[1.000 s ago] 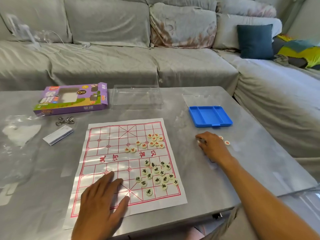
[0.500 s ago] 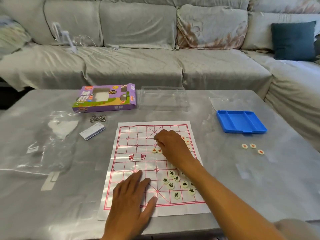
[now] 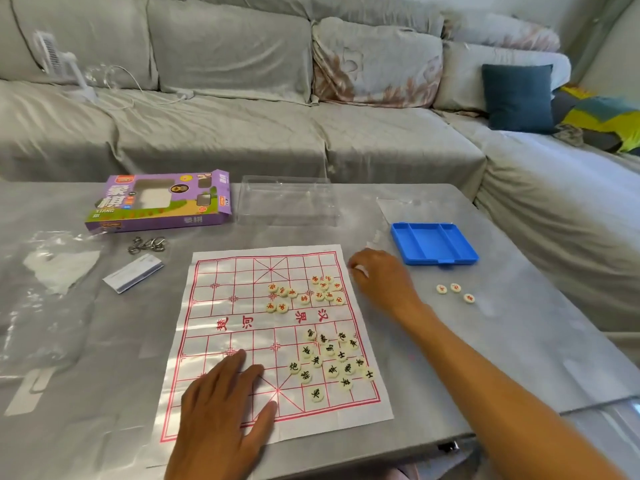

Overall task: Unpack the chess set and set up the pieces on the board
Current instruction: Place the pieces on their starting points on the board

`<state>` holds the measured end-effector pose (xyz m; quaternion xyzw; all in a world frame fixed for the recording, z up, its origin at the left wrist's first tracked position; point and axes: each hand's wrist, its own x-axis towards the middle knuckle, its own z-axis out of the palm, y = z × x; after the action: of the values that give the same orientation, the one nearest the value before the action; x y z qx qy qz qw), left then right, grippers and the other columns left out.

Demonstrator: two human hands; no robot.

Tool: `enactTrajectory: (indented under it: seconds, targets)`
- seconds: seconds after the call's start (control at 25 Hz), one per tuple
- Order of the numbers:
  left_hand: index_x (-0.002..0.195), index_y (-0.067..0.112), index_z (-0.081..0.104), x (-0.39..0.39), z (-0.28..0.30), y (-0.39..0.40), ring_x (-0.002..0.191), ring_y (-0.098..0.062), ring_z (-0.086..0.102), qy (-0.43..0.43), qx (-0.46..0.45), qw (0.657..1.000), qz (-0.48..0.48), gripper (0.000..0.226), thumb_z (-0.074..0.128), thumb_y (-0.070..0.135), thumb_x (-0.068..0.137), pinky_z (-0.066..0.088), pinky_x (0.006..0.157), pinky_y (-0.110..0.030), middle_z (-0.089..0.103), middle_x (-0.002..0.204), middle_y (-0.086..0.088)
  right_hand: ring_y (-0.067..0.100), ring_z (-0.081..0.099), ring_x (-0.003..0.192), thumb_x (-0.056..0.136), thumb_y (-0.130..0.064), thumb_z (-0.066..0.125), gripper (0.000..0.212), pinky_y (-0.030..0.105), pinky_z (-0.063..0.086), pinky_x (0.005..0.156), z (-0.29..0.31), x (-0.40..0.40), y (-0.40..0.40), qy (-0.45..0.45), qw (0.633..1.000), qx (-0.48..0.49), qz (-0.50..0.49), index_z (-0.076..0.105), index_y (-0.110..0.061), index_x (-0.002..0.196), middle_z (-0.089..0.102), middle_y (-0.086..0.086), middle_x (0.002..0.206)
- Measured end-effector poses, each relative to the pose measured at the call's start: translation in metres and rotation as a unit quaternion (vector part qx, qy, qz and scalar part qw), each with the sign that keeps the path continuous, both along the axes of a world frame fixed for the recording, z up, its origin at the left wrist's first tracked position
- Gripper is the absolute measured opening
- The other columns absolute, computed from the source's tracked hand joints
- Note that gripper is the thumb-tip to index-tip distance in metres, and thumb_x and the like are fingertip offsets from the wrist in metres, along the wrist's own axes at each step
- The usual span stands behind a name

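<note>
While the left hand (image 3: 221,407) is pressed flat, fingers straight, on the near left part of the paper board (image 3: 221,334), the right hand (image 3: 379,282) is held with curled fingers at the board's far right edge; whether a piece is pinched cannot be told. Three stray red pieces (image 3: 455,292) are seen on the table (image 3: 519,341), to the right of that hand, near the blue tray (image 3: 433,242), so the right hand is judged nearer. The red cluster (image 3: 304,292) and black cluster (image 3: 329,362) are left unsorted on the board
</note>
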<state>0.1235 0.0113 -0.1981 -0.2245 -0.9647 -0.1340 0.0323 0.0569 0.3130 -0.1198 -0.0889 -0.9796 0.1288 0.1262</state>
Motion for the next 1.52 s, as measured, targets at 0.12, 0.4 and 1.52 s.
enactTrajectory:
  seconds: [0.12, 0.4, 1.52]
  targets:
    - [0.107, 0.034, 0.065, -0.001, 0.003, 0.001, 0.107, -0.028, 0.065, 0.007, -0.009, 1.0, 0.0, 0.063, 0.02, 0.073, 0.086, 0.048, 0.084, -0.055, 0.064, 0.125, 0.0, 0.028, 0.053, 0.111, 0.09, -0.012, 0.051, 0.038, 0.037, 0.045, 0.089, -0.015, 0.057, 0.103, -0.049, 0.976, -0.014, -0.21, 0.056, -0.02, 0.127, 0.054, 0.005, 0.132]
    - [0.106, 0.028, 0.066, -0.005, 0.001, 0.001, 0.098, -0.036, 0.068, 0.043, -0.028, 0.998, -0.026, 0.066, 0.021, 0.073, 0.086, 0.049, 0.074, -0.059, 0.067, 0.119, -0.009, 0.025, 0.055, 0.11, 0.093, -0.015, 0.053, 0.031, 0.034, 0.042, 0.094, -0.041, 0.077, 0.156, -0.06, 0.967, -0.096, -0.226, 0.058, -0.018, 0.124, 0.057, 0.008, 0.126]
    - [0.107, 0.037, 0.049, -0.008, 0.009, 0.0, 0.094, -0.025, 0.07, -0.023, 0.02, 0.999, -0.032, 0.055, 0.016, 0.075, 0.085, 0.055, 0.069, -0.048, 0.07, 0.113, 0.001, 0.026, 0.055, 0.109, 0.095, -0.018, 0.055, 0.029, 0.036, 0.045, 0.093, -0.032, -0.068, -0.104, -0.086, 0.996, 0.022, 0.024, 0.055, -0.012, 0.124, 0.054, 0.008, 0.126]
